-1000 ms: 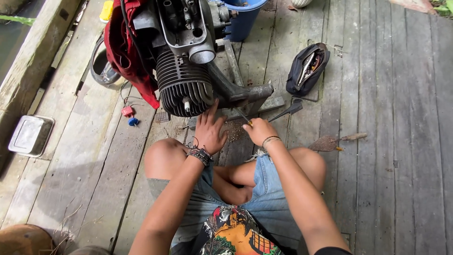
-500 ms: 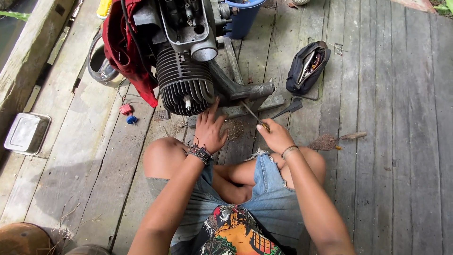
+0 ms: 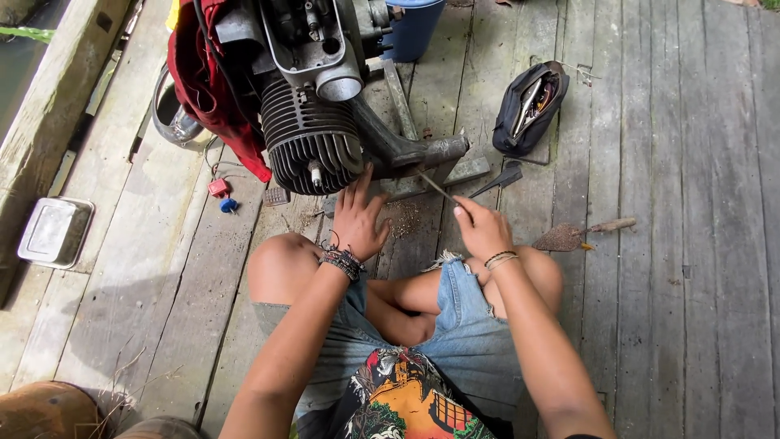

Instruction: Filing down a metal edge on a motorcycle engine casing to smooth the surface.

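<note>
Engine (image 3: 313, 122) on plank floor (image 3: 691, 244), ahead of seated person's knees. Metal tray (image 3: 55, 232) far left. Open tool pouch (image 3: 530, 110) right of engine; trowel (image 3: 573, 236) behind right hand (image 3: 481, 229). Bucket (image 3: 414, 28) beyond engine.

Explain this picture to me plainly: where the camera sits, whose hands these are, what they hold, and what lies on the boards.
The camera is worn on the person's head and looks down, so you see their own arms and crossed legs on the grey wooden plank floor. The left hand is spread open beside the black finned metal engine. The right hand has its fingers closed on a thin metal rod-like tool, whose tip points toward the engine's dark pipe. Around them lie an open black tool pouch, a rusty trowel with a wooden handle, a square metal tin and a blue plastic bucket.
</note>
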